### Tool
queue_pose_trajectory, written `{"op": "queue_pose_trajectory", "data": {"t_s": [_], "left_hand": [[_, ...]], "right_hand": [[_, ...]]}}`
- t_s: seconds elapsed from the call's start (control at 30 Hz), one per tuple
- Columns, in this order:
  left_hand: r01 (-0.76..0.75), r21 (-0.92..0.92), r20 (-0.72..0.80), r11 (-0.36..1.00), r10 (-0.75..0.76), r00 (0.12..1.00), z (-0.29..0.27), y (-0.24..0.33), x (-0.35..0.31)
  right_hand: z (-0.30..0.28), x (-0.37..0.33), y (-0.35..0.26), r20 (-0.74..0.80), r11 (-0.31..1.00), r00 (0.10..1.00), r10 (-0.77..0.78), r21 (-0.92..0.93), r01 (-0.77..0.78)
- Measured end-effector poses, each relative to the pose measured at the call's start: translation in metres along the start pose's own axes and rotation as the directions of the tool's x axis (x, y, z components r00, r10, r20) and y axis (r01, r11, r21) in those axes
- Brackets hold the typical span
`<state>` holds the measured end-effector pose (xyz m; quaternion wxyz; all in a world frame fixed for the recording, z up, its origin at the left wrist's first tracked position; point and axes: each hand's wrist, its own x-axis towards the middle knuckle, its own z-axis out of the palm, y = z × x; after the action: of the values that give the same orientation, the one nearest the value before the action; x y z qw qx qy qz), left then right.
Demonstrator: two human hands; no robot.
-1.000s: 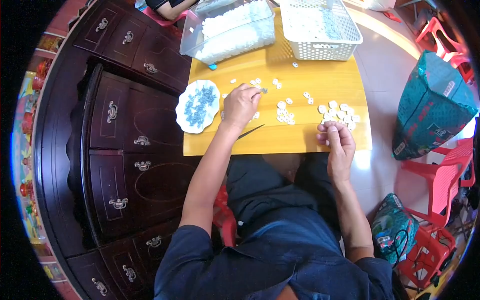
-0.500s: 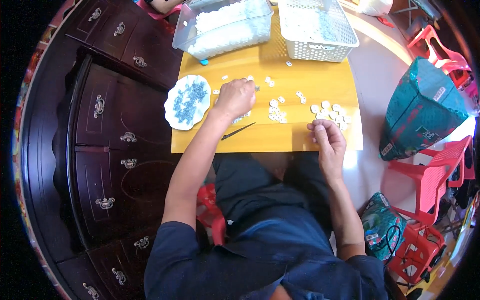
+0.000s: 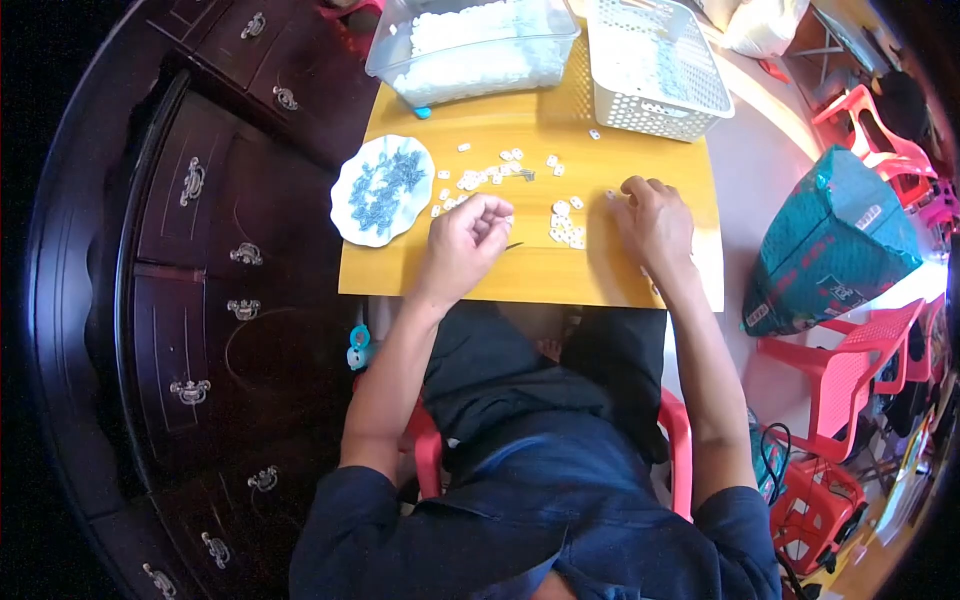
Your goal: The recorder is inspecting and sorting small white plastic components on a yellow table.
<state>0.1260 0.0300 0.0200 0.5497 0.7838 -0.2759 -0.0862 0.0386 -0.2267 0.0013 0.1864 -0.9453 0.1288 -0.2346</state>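
My left hand is over the near part of the yellow table, its fingers curled and thumb pressed in. A small white plastic piece shows at its fingertips. Partly behind that hand lies a slim black tool. My right hand is palm down, fingers bent together, and hides most of the right-hand pieces. A tiny white piece shows beside its thumb; its grip is hidden. Between the hands lies a cluster of white pieces. More loose white pieces lie farther back, beside small grey metal parts.
A scalloped white plate of blue-grey parts stands at left. Along the back are a clear bin and a perforated white basket, both holding white pieces. Dark drawers flank the left; a green bag and red chairs the right.
My left hand has drawn back toward me from the far loose pieces and turned its palm inward. My right hand has moved forward and turned palm down. The view has shifted slightly.
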Motion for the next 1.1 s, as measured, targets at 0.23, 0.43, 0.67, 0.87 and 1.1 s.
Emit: {"op": "queue_pose_trajectory", "data": {"t_s": [0.23, 0.43, 0.67, 0.87, 1.1], "left_hand": [[0.104, -0.169, 0.049, 0.98, -0.097, 0.994, -0.006, -0.014, -0.023], [0.057, -0.319, 0.03, 0.946, -0.05, 0.998, 0.009, -0.024, -0.023], [0.053, -0.352, 0.072, 0.935, -0.029, 0.997, 0.014, -0.017, -0.025], [0.059, -0.337, 0.079, 0.94, -0.034, 0.996, 0.013, -0.011, -0.029], [0.134, -0.392, 0.119, 0.91, -0.095, 0.988, 0.019, -0.007, -0.044]], "right_hand": [[0.012, 0.007, 0.002, 0.097, 0.991, 0.995, 0.035, -0.134, -0.022], [0.019, 0.005, 0.008, 0.1, 0.99, 0.995, 0.023, -0.138, -0.009], [0.018, 0.004, 0.011, 0.121, 0.982, 0.993, 0.006, -0.186, 0.016], [0.018, 0.006, 0.011, 0.161, 0.98, 0.987, -0.023, -0.191, 0.054], [-0.011, -0.011, -0.019, 0.059, 0.996, 0.997, -0.056, 0.077, 0.051]]}}
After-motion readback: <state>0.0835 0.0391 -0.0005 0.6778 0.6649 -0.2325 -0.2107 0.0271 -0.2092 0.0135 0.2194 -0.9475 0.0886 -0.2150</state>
